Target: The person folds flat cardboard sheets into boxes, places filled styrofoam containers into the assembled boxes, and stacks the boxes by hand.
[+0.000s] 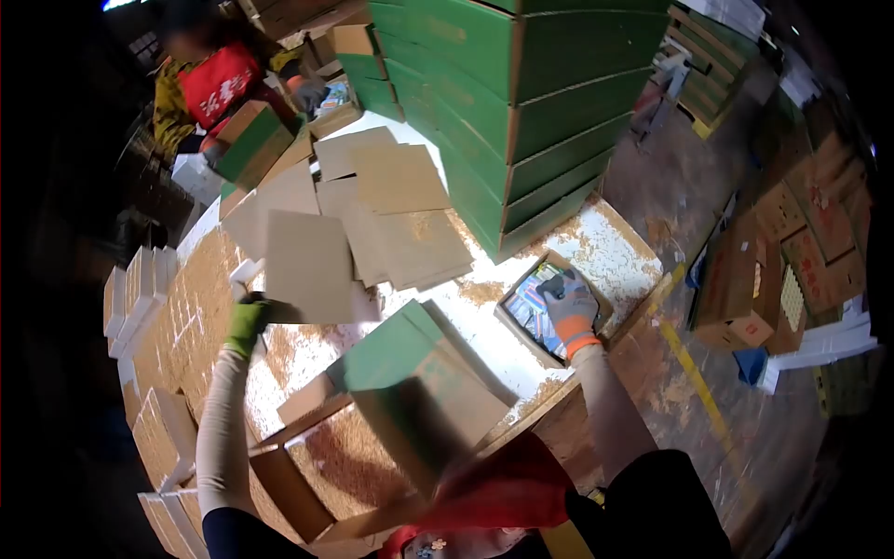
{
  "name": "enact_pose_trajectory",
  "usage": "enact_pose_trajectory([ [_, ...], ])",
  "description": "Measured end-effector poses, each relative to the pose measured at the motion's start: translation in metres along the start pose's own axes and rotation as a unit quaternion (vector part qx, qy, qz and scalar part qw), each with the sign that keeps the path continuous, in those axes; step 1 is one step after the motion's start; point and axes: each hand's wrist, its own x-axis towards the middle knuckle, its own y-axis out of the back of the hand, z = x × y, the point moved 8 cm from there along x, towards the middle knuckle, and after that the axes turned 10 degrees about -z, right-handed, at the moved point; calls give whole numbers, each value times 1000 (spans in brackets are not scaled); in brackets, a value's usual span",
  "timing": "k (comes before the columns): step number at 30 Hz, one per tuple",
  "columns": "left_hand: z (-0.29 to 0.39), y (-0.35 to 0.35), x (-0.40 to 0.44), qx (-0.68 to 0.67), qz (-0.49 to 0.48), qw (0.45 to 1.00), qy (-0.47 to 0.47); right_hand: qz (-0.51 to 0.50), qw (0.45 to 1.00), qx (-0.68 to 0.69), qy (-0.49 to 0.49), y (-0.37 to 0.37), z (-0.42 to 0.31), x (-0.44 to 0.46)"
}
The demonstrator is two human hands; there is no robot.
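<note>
My left hand [247, 324], in a green glove, is closed on the near left corner of a flat cardboard sheet [309, 265], which is raised over other sheets. My right hand [570, 307], in a grey glove with an orange cuff, lies over a small open cardboard box [506, 323]. Its fingers look spread on the small colourful packets [537, 310] inside; whether they pinch any is hard to see. Between my arms stands an open green-and-brown carton [410, 359] with its flaps up.
Loose cardboard sheets [400, 182] lie mid-table. Behind them rises a tall stack of green cartons [447, 121]. White-sided trays [163, 438] line the left edge. A person in a red apron [222, 86] handles a carton at far left. Brown boxes [745, 279] stand on the floor at right.
</note>
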Motion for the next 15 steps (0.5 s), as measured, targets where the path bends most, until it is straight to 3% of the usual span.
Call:
enact_pose_trajectory([
  [1,30,23,-46,52,103,993,-32,5,998,68,-13,3,4,-5],
  [2,41,41,-82,-45,157,976,-141,14,997,68,-24,17,0,-8],
  [3,65,52,-129,24,244,959,-142,29,988,148,-15,50,-23,-18],
  [4,109,43,-182,163,314,904,-240,45,973,228,-4,83,-45,-29],
  [5,144,22,-244,308,372,819,-310,42,930,366,21,94,-69,-41],
  [6,174,-6,-294,425,379,761,-311,-36,836,544,68,84,-109,-57],
  [7,195,-35,-334,539,366,697,-301,-87,804,565,164,91,-161,-88],
  [8,189,-58,-360,615,293,690,-247,-146,756,585,253,96,-211,-122],
  [9,177,-81,-378,675,220,675,-200,-147,779,451,411,113,-261,-163],
  [10,158,-110,-387,666,103,720,-165,-52,819,277,499,112,-288,-202],
  [11,134,-137,-399,641,-15,755,-135,-42,819,258,511,102,-293,-208],
  [13,92,-183,-425,570,-54,734,-366,-19,817,220,533,82,-303,-220],
  [15,60,-199,-417,528,-73,760,-373,-139,862,381,303,71,-265,-186],
])
